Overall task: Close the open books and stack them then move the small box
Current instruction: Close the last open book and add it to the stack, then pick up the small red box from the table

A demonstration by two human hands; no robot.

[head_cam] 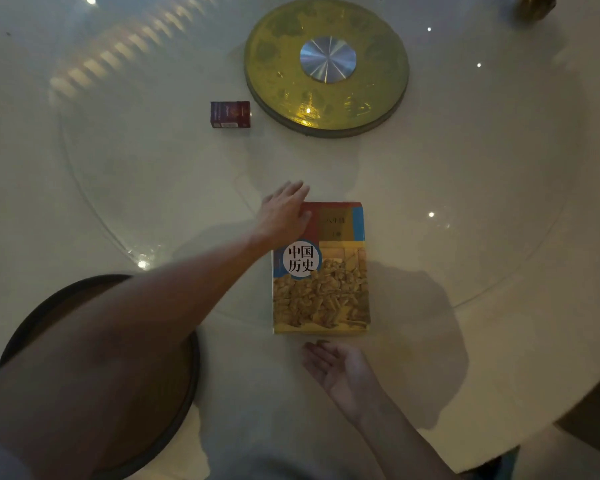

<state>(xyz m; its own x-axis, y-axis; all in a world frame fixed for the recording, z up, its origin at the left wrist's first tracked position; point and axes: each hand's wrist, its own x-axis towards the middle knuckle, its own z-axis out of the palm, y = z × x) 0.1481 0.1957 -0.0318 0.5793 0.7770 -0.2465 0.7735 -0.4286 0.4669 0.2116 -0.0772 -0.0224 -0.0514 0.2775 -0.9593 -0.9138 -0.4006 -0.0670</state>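
Note:
A closed book [326, 285] with a yellow, red and blue cover and a white circle of Chinese characters lies in the middle of the table; whether another book lies beneath it I cannot tell. My left hand [284, 213] rests flat, fingers spread, on the book's far left corner. My right hand [340, 368] lies open, palm up, on the table just below the book's near edge, holding nothing. The small dark red box [230, 114] stands on the table well beyond the book, to the left of the golden disc.
A round golden disc [326, 67] with a silver centre sits at the back of the white round table [482, 202]. A dark round stool [118, 358] is under my left arm at the near left. A brass object [534, 6] is at the far right corner.

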